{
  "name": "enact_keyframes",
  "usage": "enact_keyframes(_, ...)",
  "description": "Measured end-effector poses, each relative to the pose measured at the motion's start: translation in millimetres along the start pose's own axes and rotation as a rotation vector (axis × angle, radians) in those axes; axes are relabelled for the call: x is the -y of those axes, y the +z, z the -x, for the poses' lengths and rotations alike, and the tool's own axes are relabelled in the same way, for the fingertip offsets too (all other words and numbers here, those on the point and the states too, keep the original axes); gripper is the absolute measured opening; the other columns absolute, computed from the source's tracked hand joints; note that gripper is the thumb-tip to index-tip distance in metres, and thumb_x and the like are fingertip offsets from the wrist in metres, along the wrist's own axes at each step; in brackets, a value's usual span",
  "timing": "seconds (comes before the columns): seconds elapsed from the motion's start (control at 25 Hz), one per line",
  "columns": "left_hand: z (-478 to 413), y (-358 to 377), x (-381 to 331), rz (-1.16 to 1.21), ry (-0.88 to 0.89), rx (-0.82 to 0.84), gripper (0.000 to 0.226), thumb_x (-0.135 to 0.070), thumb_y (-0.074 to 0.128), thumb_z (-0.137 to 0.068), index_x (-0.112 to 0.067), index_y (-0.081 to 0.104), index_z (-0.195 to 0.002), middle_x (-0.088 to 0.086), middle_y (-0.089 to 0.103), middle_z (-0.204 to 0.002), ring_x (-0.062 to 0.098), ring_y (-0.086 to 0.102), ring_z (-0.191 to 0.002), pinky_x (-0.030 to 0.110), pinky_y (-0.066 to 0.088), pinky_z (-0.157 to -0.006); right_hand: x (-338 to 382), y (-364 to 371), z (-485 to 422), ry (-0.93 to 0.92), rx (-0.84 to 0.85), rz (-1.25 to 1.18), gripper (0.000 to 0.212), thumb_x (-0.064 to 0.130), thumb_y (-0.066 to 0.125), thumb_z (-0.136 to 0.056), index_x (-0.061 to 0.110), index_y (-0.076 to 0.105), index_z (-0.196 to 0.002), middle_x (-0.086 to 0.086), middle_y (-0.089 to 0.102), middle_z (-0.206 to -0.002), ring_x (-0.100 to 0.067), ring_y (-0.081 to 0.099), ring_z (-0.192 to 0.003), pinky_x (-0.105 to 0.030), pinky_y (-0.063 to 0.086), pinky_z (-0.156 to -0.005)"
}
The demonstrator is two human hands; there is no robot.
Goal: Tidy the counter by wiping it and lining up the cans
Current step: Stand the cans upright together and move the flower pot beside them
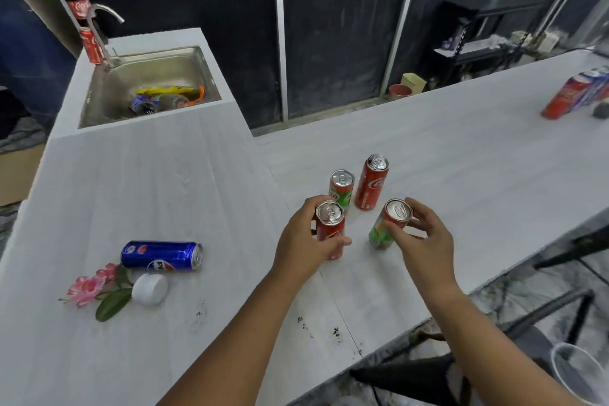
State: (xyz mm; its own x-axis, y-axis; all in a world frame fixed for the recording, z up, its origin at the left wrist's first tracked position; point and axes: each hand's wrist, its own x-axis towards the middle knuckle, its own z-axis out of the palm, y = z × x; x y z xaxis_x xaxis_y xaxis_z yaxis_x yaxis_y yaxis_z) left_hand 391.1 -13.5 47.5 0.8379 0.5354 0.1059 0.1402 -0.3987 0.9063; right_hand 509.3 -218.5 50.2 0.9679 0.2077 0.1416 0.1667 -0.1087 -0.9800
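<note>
Left hand: my left hand (304, 237) was wrapped around a slim red aluminium can (330, 229) standing upright on the pale wood-grain counter (204, 181), fingers on its far side and thumb across the front, so I could slide it without tipping it.
Right hand: my right hand (425, 237) pinched the top of a green-and-red slim can (389, 224), thumb and fingertips just below the rim; that can leaned a little, its foot on the counter.
Reason for the grip: I judged I had one can in each hand to bring the pair into line with the two behind.
Cans behind: a second green-and-red can (342, 186) stood upright just beyond my left hand, and a taller red can (371, 182) stood beside it, a narrow gap between them.
Stray can: a blue can (161, 255) lay on its side well to the left, apart from the group, not yet lined up.
Beside it: a small white round cap (150, 288) and a sprig of pink artificial flowers with green leaves (99, 290) sat touching or nearly touching the blue can.
In the way of wiping: dark specks (335, 332) dotted the counter near its front edge; the cap and flowers would need lifting before a cloth could pass, and I saw no cloth.
Further off: a steel sink (158, 72) held bottles and wrappers; a row of red and blue cans (580, 92) leaned at the far right.
</note>
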Motion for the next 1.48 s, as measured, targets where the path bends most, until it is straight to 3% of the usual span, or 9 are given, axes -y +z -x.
enact_keyframes(0.24,-24.1,43.1,-8.9,-0.010,-0.029,0.028,0.095,-0.051,0.100,-0.064,-0.068,0.038,-0.134,-0.029,0.061,-0.132,0.004,0.066,-0.118,0.040,0.061,-0.099,-12.4,-4.7,-27.3,-0.001,0.009,0.034,0.058,0.022,0.093,-0.080,0.044,0.071,-0.130,0.029,0.072,-0.123,0.002,0.069,-0.113,-0.012,0.058,-0.078)
enact_keyframes(0.52,-22.4,53.1,-1.4,-0.015,-0.026,0.000,0.103,-0.063,0.096,-0.063,-0.060,0.034,-0.145,-0.034,0.056,-0.134,0.005,0.064,-0.123,0.035,0.061,-0.099,-25.6,-7.2,-36.1,-0.009,0.079,0.067,0.065,0.023,0.091,-0.084,0.047,0.064,-0.138,0.030,0.069,-0.130,0.003,0.066,-0.118,-0.013,0.058,-0.079)
enact_keyframes(0.64,-18.6,52.8,1.5,0.020,-0.055,0.008,0.102,-0.061,0.098,-0.063,-0.060,0.035,-0.144,-0.040,0.054,-0.128,0.005,0.064,-0.124,0.026,0.059,-0.094,-29.1,-6.7,-36.2,0.015,0.099,0.099,0.072,0.024,0.091,-0.085,0.043,0.058,-0.146,0.029,0.068,-0.132,0.005,0.065,-0.119,-0.018,0.061,-0.080)
enact_keyframes(0.8,0.3,44.1,16.9,0.002,-0.097,0.002,0.097,-0.060,0.097,-0.066,-0.063,0.033,-0.139,-0.039,0.050,-0.130,0.004,0.060,-0.124,0.011,0.048,-0.087,-39.0,-10.5,-19.6,0.112,0.123,0.186,0.087,0.037,0.093,-0.082,0.044,0.044,-0.154,0.028,0.059,-0.136,0.005,0.063,-0.115,-0.021,0.052,-0.084)
enact_keyframes(0.92,26.8,23.5,36.7,-0.033,-0.127,-0.025,0.088,-0.066,0.093,-0.068,-0.067,0.035,-0.134,-0.043,0.049,-0.130,0.002,0.059,-0.119,0.013,0.049,-0.090,-52.8,-13.2,15.5,0.153,0.073,0.229,0.065,0.041,0.089,-0.085,0.047,0.050,-0.136,0.019,0.059,-0.127,-0.009,0.064,-0.112,-0.026,0.052,-0.081)
enact_keyframes(1.0,47.0,4.8,51.1,-0.063,-0.154,-0.062,0.082,-0.067,0.090,-0.071,-0.066,0.038,-0.134,-0.042,0.050,-0.130,0.002,0.059,-0.119,0.014,0.049,-0.091,-57.2,-8.5,44.9,0.161,0.100,0.243,0.048,0.040,0.086,-0.088,0.054,0.054,-0.120,0.021,0.062,-0.122,-0.008,0.064,-0.111,-0.030,0.054,-0.085)
enact_keyframes(1.2,96.1,-48.6,80.5,-0.101,-0.183,-0.157,0.069,-0.061,0.088,-0.080,-0.048,0.051,-0.137,-0.030,0.057,-0.139,0.002,0.056,-0.130,0.027,0.051,-0.108,-44.9,31.3,90.4,0.110,0.226,0.270,0.036,0.038,0.083,-0.092,0.043,0.062,-0.120,0.023,0.064,-0.123,0.000,0.061,-0.114,-0.035,0.053,-0.097)
enact_keyframes(1.36,134.9,-100.5,93.3,-0.127,-0.203,-0.271,0.060,-0.062,0.082,-0.084,-0.050,0.054,-0.135,-0.033,0.056,-0.137,-0.003,0.056,-0.127,0.022,0.050,-0.106,-22.3,83.3,112.7,0.052,0.349,0.257,0.035,0.036,0.083,-0.092,0.043,0.063,-0.119,0.023,0.066,-0.124,0.000,0.062,-0.113,-0.029,0.050,-0.094)
enact_keyframes(1.48,164.7,-140.1,100.8,-0.193,-0.211,-0.347,0.052,-0.063,0.078,-0.087,-0.057,0.050,-0.130,-0.042,0.051,-0.130,-0.014,0.052,-0.120,0.011,0.048,-0.096,-8.8,123.4,125.8,0.017,0.451,0.254,0.032,0.039,0.083,-0.092,0.044,0.064,-0.117,0.026,0.066,-0.122,0.002,0.063,-0.111,-0.022,0.050,-0.091)
